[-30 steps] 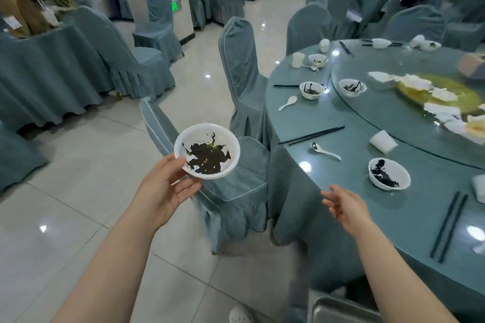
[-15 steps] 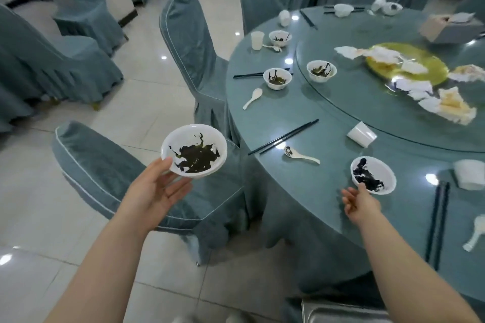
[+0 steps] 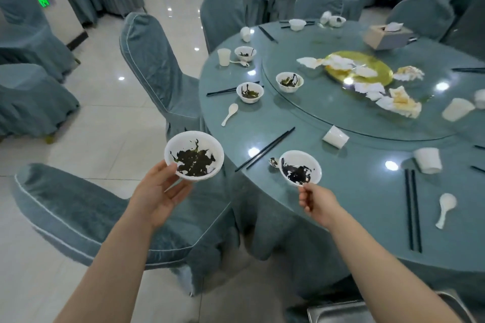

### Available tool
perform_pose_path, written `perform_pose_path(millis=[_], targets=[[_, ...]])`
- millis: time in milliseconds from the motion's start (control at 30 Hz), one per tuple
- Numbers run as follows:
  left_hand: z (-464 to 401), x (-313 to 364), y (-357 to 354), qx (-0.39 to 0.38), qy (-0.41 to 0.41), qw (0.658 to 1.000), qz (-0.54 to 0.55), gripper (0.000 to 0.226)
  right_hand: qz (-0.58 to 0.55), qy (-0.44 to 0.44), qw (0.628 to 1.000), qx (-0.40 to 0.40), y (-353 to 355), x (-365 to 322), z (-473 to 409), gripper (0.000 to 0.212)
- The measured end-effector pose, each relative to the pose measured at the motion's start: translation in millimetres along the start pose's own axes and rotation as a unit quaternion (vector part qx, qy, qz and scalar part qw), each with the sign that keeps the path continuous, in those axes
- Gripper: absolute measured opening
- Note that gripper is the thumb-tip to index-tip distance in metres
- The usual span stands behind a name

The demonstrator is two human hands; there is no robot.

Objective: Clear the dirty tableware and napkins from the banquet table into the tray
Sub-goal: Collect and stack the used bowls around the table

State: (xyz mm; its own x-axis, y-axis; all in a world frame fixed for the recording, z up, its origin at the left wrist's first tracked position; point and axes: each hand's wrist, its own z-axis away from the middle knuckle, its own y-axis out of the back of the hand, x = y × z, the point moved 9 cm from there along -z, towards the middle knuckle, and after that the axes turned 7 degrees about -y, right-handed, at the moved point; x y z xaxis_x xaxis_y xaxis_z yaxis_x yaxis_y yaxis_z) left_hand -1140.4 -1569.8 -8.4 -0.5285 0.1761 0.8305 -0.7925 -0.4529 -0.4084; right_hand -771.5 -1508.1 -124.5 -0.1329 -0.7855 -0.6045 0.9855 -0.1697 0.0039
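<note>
Holding soiled bowls: left grip (image 3: pixel 160 195) cups one (image 3: pixel 194 155), right grip (image 3: pixel 316 200) pinches another (image 3: pixel 300 168).

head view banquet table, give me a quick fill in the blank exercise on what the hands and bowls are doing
1. The left hand holds a dirty white bowl out over a covered ____.
2. The right hand pinches the near ____ of a second dirty bowl.
3. Between the two bowls, a pair of black ____ lies near the table edge.
4. The metal tray shows at the ____ edge of the picture.

Missing words: chair; rim; chopsticks; bottom
</note>
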Motion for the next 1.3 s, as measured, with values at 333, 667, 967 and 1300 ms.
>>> perform_pose_path(millis=[333, 667, 967, 1300], targets=[[-24, 36, 10, -0.070, -0.022, 0.996, -0.057, 0.036, 0.046, 0.155, 0.979, -0.126, -150, -63, 111, 0.031], [-35, 40, 0, -0.162, -0.021, 0.982, -0.096, 0.032, 0.172, 0.206, 0.962, -0.055, -198, -64, 136, 0.007], [-61, 45, 3, -0.193, -0.004, 0.978, -0.079, 0.040, 0.095, 0.184, 0.973, -0.100, -229, -76, 127, 0.021], [-138, 52, -23, -0.183, -0.001, 0.979, -0.093, 0.039, 0.180, 0.212, 0.952, -0.128, -265, -138, 53, 0.018]])
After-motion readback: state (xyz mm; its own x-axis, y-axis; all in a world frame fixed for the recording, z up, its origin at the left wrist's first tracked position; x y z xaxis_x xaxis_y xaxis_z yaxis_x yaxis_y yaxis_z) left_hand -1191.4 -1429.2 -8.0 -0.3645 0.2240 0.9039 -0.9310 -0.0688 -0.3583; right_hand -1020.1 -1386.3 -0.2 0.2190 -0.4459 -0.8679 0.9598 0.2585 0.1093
